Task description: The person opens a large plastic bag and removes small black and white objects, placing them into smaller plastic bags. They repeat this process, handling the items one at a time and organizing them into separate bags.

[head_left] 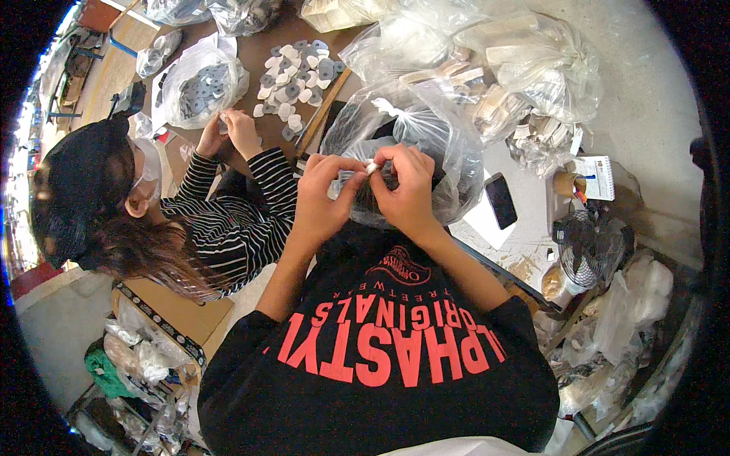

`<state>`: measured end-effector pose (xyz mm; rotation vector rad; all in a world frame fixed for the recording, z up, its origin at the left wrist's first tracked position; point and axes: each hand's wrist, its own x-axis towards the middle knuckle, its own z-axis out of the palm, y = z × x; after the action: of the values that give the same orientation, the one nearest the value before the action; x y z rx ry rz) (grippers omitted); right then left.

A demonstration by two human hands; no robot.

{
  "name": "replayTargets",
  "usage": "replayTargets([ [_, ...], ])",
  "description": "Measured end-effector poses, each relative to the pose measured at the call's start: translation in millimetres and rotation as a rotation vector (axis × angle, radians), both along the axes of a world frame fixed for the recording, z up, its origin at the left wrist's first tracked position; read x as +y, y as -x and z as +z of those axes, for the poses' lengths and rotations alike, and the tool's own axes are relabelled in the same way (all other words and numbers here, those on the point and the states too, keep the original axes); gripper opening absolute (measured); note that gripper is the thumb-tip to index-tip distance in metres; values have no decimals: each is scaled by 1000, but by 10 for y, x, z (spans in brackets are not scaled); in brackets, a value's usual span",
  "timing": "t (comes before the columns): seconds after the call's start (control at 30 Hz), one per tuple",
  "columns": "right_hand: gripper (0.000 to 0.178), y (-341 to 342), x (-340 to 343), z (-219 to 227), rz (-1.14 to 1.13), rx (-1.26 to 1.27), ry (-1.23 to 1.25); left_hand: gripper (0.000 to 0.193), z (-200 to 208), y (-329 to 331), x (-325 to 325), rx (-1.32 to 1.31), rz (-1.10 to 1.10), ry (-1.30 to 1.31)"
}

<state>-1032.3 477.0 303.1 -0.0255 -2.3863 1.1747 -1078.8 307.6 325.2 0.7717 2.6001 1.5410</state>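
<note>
Above a large see-through plastic bag [456,171], my left hand [323,190] and my right hand [409,186] meet at the fingertips. Both pinch a small white piece [371,166] between thumb and forefinger; it is too small for me to tell its kind. Dark contents show through the bag, mostly hidden by its folds and my hands. A twisted white part of the bag [389,109] stands just beyond my fingers.
At my left a co-worker in a striped top [228,228] handles something small beside a bag of grey pieces [204,91]. Loose grey and white pieces [293,80] lie on the brown table. A phone [499,201], a notepad [597,176] and a small fan [582,254] sit at right.
</note>
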Motion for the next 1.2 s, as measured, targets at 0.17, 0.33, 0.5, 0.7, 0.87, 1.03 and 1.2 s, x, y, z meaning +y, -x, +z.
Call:
replayTargets([
  [0.17,20,-6,32,-40,43,-47,57,20,-28,67,-40,-184,-3,-87],
  [0.33,21,-22,63,-25,80,-80,115,18,-105,108,-64,-180,-33,-95],
  [0.5,24,-23,76,115,169,-60,82,14,-160,108,-71,-224,30,-59],
  [0.7,19,-9,87,115,178,-65,31,12,-58,77,-8,-236,36,-163],
  [0.87,16,32,79,23,169,-97,-97,11,-103,78,27,-282,34,-305],
  [1.03,20,23,125,83,164,-80,-252,11,-193,81,13,-357,43,-397],
  [1.2,34,1,131,171,209,-4,-69,13,79,127,127,-7,-30,-141],
])
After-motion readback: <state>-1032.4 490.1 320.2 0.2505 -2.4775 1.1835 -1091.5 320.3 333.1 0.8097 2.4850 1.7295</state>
